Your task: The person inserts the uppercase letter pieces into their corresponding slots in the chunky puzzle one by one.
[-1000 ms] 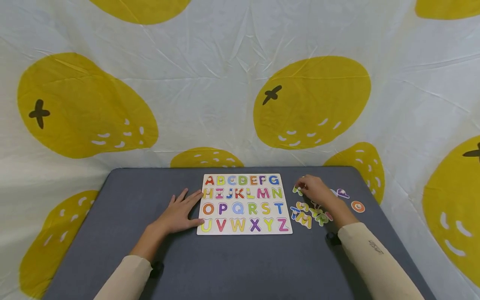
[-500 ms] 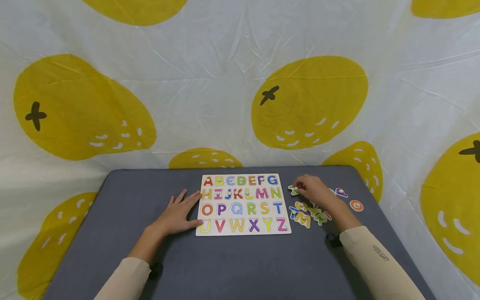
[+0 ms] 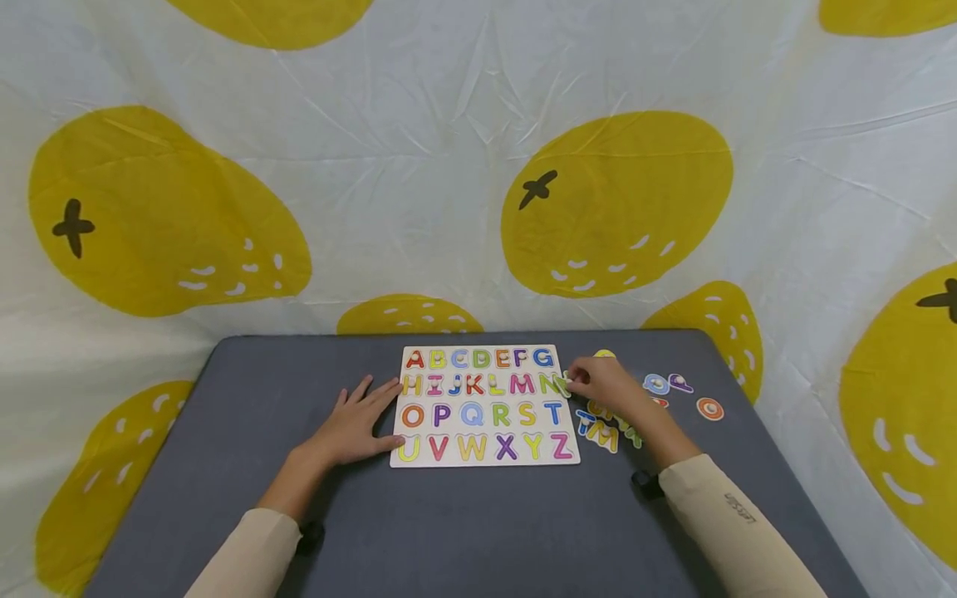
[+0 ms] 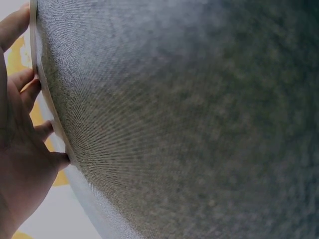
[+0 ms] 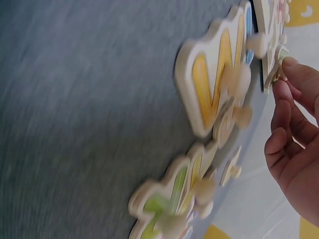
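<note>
A white wooden alphabet puzzle board [image 3: 486, 428] lies on the table, with knobbed letter pieces seated in its upper rows. My left hand [image 3: 364, 425] rests flat, fingers spread, its fingertips and thumb on the board's left edge. In the left wrist view, the fingertips [image 4: 61, 159] show against that edge. My right hand [image 3: 601, 384] pinches a green letter puzzle piece [image 3: 564, 385] between thumb and fingers at the board's right edge, beside the N recess [image 3: 549, 384]. From the right wrist, the same green piece [image 5: 282, 54] overlaps the board's end; its full outline is hidden by the fingers.
Loose letter pieces lie right of the board: an orange-yellow W or M shape [image 3: 602, 436], a blue T [image 3: 585, 422], a round orange O [image 3: 710, 409], a purple P [image 3: 680, 383] and several others partly under my right forearm. A patterned curtain [image 3: 419, 208] hangs behind the grey table [image 3: 478, 531].
My right hand has moved left with the green letter piece, from the loose pieces to the board's right edge, uncovering a yellow piece behind it. The left hand stays put.
</note>
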`<state>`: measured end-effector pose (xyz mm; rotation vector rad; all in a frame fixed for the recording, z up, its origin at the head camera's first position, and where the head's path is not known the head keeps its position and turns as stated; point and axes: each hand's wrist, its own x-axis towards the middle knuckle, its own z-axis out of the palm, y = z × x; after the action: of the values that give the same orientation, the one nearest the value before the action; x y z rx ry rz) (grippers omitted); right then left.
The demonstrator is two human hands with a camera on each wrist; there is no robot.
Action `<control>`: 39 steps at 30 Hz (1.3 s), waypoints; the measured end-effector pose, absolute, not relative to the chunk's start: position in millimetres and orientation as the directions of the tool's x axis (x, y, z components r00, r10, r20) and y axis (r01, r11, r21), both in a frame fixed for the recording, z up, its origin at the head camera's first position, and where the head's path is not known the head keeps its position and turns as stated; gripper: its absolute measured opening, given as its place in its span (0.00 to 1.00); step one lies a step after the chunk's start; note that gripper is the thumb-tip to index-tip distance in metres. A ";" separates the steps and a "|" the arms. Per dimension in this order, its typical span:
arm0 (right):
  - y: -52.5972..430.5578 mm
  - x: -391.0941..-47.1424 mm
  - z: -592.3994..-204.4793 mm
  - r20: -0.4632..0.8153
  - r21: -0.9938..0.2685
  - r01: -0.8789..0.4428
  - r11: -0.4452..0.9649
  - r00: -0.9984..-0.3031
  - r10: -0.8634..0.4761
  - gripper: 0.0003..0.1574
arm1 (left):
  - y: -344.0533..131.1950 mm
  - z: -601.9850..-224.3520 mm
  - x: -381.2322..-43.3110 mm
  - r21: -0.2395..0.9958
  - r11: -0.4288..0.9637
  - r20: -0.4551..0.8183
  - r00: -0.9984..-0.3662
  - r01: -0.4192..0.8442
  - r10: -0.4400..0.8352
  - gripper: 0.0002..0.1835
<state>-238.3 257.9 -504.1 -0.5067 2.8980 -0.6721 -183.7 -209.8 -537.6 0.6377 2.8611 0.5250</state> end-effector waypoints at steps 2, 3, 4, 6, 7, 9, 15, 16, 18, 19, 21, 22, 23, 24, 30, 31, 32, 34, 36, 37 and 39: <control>251.5 -239.4 -504.0 -0.047 -0.447 -0.292 0.846 -0.936 -0.348 0.07 | -209.7 -536.8 -184.4 0.367 0.850 -0.087 -0.895 0.379 0.437 0.53; 248.3 -240.0 -503.6 -0.046 -0.448 -0.297 0.843 -0.934 -0.354 0.07 | -209.6 -536.5 -184.6 0.367 0.850 -0.090 -0.895 0.377 0.436 0.53; 245.5 -240.7 -503.7 -0.045 -0.448 -0.296 0.844 -0.935 -0.352 0.07 | -209.5 -536.2 -184.8 0.367 0.851 -0.092 -0.896 0.376 0.435 0.53; 240.6 -242.2 -504.7 -0.041 -0.449 -0.294 0.844 -0.936 -0.348 0.08 | -209.1 -535.8 -184.7 0.368 0.852 -0.097 -0.896 0.373 0.434 0.53; 238.6 -242.9 -505.6 -0.039 -0.450 -0.295 0.843 -0.936 -0.349 0.08 | -208.8 -535.6 -184.5 0.367 0.852 -0.099 -0.895 0.373 0.434 0.53; 235.2 -244.2 -508.3 -0.042 -0.454 -0.290 0.842 -0.937 -0.346 0.09 | -208.5 -535.5 -184.0 0.369 0.852 -0.102 -0.895 0.371 0.434 0.53; 226.7 -246.6 -513.9 -0.058 -0.443 -0.274 0.854 -0.942 -0.332 0.10 | -208.3 -536.2 -183.3 0.369 0.852 -0.102 -0.895 0.371 0.434 0.53; 225.4 -246.7 -514.2 -0.056 -0.439 -0.274 0.856 -0.942 -0.330 0.11 | -208.4 -536.0 -183.2 0.368 0.853 -0.102 -0.896 0.370 0.433 0.53; 222.9 -246.9 -514.8 -0.050 -0.429 -0.272 0.861 -0.945 -0.323 0.11 | -208.6 -535.6 -183.2 0.368 0.853 -0.102 -0.896 0.369 0.431 0.53; 221.8 -247.0 -515.0 -0.050 -0.425 -0.268 0.865 -0.947 -0.318 0.11 | -208.6 -535.3 -183.3 0.369 0.854 -0.102 -0.897 0.368 0.430 0.53; 219.7 -246.6 -514.8 -0.054 -0.421 -0.252 0.871 -0.952 -0.302 0.12 | -208.7 -534.7 -183.5 0.374 0.853 -0.102 -0.898 0.365 0.429 0.53; 218.8 -246.4 -514.9 -0.056 -0.420 -0.242 0.875 -0.955 -0.292 0.12 | -208.7 -534.5 -183.6 0.377 0.852 -0.101 -0.898 0.365 0.429 0.53; 218.2 -246.2 -515.1 -0.061 -0.420 -0.232 0.877 -0.957 -0.282 0.12 | -208.7 -534.4 -183.7 0.378 0.851 -0.101 -0.898 0.364 0.429 0.53; 217.6 -245.9 -515.2 -0.067 -0.422 -0.221 0.879 -0.960 -0.274 0.12 | -208.8 -534.4 -183.8 0.379 0.851 -0.101 -0.898 0.364 0.429 0.53; 217.9 -242.0 -517.1 -0.072 -0.449 -0.200 0.871 -0.963 -0.259 0.11 | -209.0 -534.3 -183.6 0.373 0.852 -0.101 -0.896 0.368 0.432 0.52; 218.5 -241.0 -517.0 -0.068 -0.459 -0.200 0.866 -0.964 -0.259 0.11 | -209.0 -534.4 -183.6 0.374 0.851 -0.102 -0.896 0.368 0.433 0.52; 219.5 -239.9 -516.8 -0.065 -0.472 -0.199 0.859 -0.964 -0.259 0.10 | -209.0 -534.6 -183.6 0.375 0.850 -0.102 -0.895 0.369 0.433 0.52; 222.1 -237.6 -515.7 -0.055 -0.498 -0.200 0.844 -0.964 -0.261 0.10 | -208.8 -535.0 -183.6 0.376 0.850 -0.100 -0.895 0.370 0.434 0.52; 226.5 -235.2 -513.4 -0.038 -0.517 -0.213 0.829 -0.962 -0.271 0.09 | -208.6 -535.2 -183.7 0.375 0.850 -0.099 -0.896 0.370 0.434 0.52; 229.2 -233.8 -511.6 -0.030 -0.525 -0.219 0.822 -0.961 -0.275 0.09 | -208.5 -535.1 -183.7 0.374 0.850 -0.098 -0.896 0.371 0.434 0.52; 236.5 -230.9 -508.5 -0.013 -0.522 -0.232 0.821 -0.960 -0.280 0.09 | -208.5 -534.9 -183.8 0.372 0.850 -0.095 -0.896 0.373 0.434 0.52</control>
<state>-230.9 236.5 -508.5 -0.4098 2.9118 -0.8178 -183.8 -208.5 -534.9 0.6268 2.8513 0.5209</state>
